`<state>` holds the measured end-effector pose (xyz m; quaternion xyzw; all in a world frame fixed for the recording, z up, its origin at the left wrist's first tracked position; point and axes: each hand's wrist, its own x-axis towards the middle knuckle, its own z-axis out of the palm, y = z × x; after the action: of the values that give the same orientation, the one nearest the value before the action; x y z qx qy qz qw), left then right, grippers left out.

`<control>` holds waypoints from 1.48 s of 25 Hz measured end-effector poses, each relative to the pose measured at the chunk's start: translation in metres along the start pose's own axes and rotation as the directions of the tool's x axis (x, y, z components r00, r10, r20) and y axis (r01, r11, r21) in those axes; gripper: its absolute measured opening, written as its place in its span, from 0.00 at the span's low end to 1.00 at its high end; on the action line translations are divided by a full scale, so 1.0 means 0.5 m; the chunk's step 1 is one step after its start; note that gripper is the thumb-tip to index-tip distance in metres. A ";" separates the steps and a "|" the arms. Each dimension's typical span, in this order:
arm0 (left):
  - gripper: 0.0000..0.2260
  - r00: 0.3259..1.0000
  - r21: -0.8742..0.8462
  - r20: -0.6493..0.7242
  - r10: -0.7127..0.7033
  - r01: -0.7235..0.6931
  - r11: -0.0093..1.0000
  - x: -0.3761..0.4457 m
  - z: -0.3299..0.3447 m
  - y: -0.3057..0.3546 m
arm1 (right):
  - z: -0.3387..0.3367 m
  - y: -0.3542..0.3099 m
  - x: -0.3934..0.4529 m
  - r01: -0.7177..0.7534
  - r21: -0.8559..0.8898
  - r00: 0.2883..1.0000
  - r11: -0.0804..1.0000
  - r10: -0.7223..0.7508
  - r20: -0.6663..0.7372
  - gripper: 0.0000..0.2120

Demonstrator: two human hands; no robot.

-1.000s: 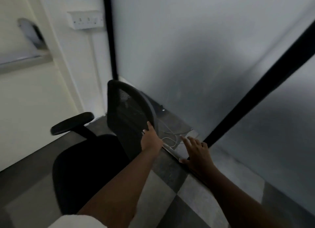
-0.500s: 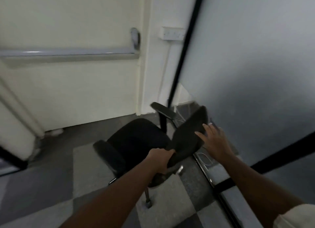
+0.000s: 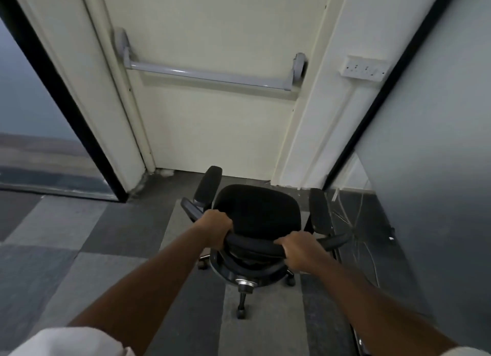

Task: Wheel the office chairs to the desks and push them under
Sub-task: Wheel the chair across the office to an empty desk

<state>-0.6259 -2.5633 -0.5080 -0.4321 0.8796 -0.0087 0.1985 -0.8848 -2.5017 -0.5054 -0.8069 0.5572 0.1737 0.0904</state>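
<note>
A black office chair (image 3: 256, 209) with two armrests stands on the grey carpet tiles in front of me, its seat facing a cream door. I look down on it from behind its backrest. My left hand (image 3: 216, 229) grips the top edge of the backrest at its left end. Fingers curled over the rim, my right hand (image 3: 299, 250) grips the same edge at its right end. The chair's star base and castors show below the seat. No desk is in view.
The cream door (image 3: 212, 121) with a grey push bar (image 3: 207, 75) is shut just beyond the chair. A frosted partition (image 3: 438, 143) runs along the right, with loose white cables (image 3: 358, 217) on the floor at its foot. A glass panel (image 3: 32, 143) stands at the left.
The chair has turned so its backrest faces me. My right hand, open beside the backrest before, now grips its top edge; my left hand has kept its hold.
</note>
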 end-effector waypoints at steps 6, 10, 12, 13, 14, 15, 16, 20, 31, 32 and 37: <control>0.07 0.985 -0.121 0.021 -0.172 0.173 0.977 -0.041 0.034 0.015 | -0.017 0.011 0.054 0.178 -0.121 0.984 0.977 -0.178 0.011 0.24; 0.08 0.946 -0.155 0.083 -0.312 0.322 0.934 -0.119 0.069 -0.006 | -0.035 -0.051 0.099 0.323 -0.166 0.944 0.932 -0.330 -0.015 0.24; 0.09 0.919 -0.181 0.130 -0.373 0.392 0.902 -0.168 0.086 -0.033 | -0.049 -0.102 0.128 0.392 -0.182 0.915 0.902 -0.403 -0.031 0.23; 0.09 0.903 -0.183 0.156 -0.400 0.424 0.887 -0.193 0.094 -0.047 | -0.056 -0.129 0.145 0.418 -0.193 0.900 0.888 -0.433 -0.040 0.22; 0.09 0.885 -0.185 0.179 -0.430 0.460 0.869 -0.220 0.104 -0.063 | -0.064 -0.159 0.164 0.449 -0.211 0.882 0.868 -0.468 -0.049 0.21; 0.10 0.863 -0.194 0.203 -0.462 0.498 0.845 -0.249 0.115 -0.078 | -0.071 -0.192 0.183 0.483 -0.232 0.861 0.844 -0.507 -0.051 0.20; 0.10 0.842 -0.208 0.218 -0.494 0.534 0.819 -0.277 0.125 -0.093 | -0.079 -0.224 0.202 0.513 -0.249 0.840 0.822 -0.540 -0.049 0.19; 0.10 0.755 -0.267 0.216 -0.619 0.655 0.707 -0.374 0.175 -0.163 | -0.118 -0.352 0.284 0.601 -0.293 0.774 0.744 -0.633 -0.021 0.19; 0.21 0.540 -0.346 0.235 -0.808 0.824 0.449 -0.603 0.294 -0.348 | -0.235 -0.731 0.468 0.754 -0.323 0.621 0.572 -0.781 0.064 0.23; 0.22 0.509 -0.341 0.249 -0.824 0.843 0.417 -0.627 0.304 -0.363 | -0.242 -0.768 0.482 0.772 -0.322 0.596 0.547 -0.800 0.069 0.23; 0.23 0.343 -0.320 0.309 -0.887 0.916 0.242 -0.721 0.358 -0.415 | -0.262 -0.938 0.562 0.858 -0.361 0.433 0.366 -0.893 0.123 0.24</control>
<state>-0.2073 -2.3901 -0.5111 -0.8890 0.4411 0.0920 0.0814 -0.3354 -2.6199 -0.5137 -0.9866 0.0032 0.1626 -0.0117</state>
